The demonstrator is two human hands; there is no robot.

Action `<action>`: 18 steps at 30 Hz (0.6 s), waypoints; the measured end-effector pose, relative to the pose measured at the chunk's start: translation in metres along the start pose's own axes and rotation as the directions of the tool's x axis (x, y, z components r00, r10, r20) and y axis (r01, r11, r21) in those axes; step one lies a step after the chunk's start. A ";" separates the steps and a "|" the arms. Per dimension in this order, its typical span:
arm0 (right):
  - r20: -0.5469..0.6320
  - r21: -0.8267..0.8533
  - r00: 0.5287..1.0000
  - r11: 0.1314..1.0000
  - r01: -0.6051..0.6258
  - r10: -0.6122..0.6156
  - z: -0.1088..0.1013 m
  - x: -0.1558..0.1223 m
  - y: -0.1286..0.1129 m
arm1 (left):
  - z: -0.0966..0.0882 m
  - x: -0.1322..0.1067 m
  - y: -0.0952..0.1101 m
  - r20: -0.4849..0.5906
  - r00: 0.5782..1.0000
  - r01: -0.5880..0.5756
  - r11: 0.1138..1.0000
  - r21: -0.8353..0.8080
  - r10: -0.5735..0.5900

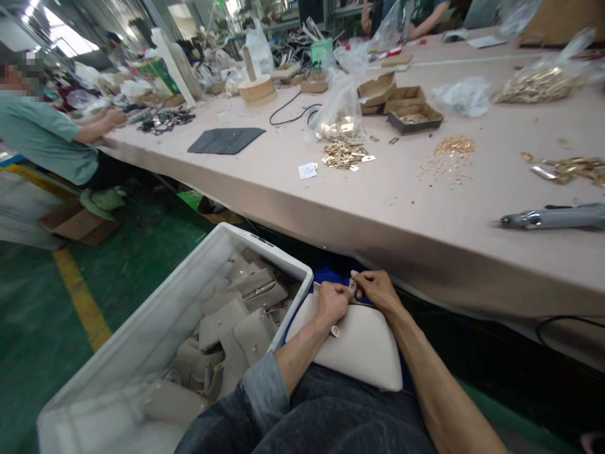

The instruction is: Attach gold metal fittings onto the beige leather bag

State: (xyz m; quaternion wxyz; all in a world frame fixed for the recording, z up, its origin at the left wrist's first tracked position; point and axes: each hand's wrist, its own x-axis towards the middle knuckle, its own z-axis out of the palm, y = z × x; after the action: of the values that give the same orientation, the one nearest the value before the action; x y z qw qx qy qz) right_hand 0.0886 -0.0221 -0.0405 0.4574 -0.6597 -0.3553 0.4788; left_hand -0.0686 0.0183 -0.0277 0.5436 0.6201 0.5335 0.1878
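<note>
Beside held purse (363, 350), bin (155, 315) of purses (227, 323)

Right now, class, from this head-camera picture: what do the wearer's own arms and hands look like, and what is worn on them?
The left hand and right hand are bare: no gloves, rings or watch show. The left arm wears a grey-blue sleeve pushed up near the elbow; the right arm is uncovered as far as the picture shows.
</note>
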 end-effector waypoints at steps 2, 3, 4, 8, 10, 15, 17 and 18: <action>0.019 0.035 1.000 0.999 -0.011 0.010 0.000 0.001 0.002 | 0.000 0.001 -0.001 -0.017 1.000 0.008 1.000 0.002 -0.008; 0.032 0.056 0.999 0.998 -0.014 0.012 0.000 0.001 0.003 | 0.000 0.001 -0.001 -0.022 1.000 0.010 1.000 0.000 -0.010; 0.040 0.075 0.999 0.997 -0.014 0.011 0.000 0.001 0.003 | 0.000 0.001 -0.001 -0.021 1.000 0.010 1.000 -0.004 -0.010; 0.023 0.125 1.000 0.992 -0.005 0.002 0.001 -0.001 0.004 | -0.002 0.002 -0.005 0.042 0.999 -0.004 0.999 -0.041 0.006; 0.014 0.136 1.000 0.991 -0.011 0.009 0.001 0.000 0.006 | -0.002 0.002 -0.007 0.067 0.998 0.004 0.998 -0.056 0.000; 0.019 0.105 0.999 0.994 -0.033 0.031 0.001 0.005 0.014 | 0.002 0.005 -0.013 0.031 0.998 0.051 0.998 -0.040 -0.050; 0.005 0.070 0.999 0.997 -0.040 0.040 0.001 0.006 0.016 | 0.005 0.007 -0.016 0.015 0.998 0.061 0.998 -0.023 -0.061; -0.006 0.053 0.999 0.998 -0.043 0.044 0.001 0.006 0.017 | 0.006 0.008 -0.017 0.013 0.998 0.063 0.998 -0.017 -0.063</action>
State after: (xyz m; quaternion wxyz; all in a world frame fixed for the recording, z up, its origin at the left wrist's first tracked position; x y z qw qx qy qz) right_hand 0.0905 -0.0218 -0.0589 0.4654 -0.6568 -0.3265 0.4953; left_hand -0.0684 0.0194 -0.0477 0.5581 0.5992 0.5479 0.1715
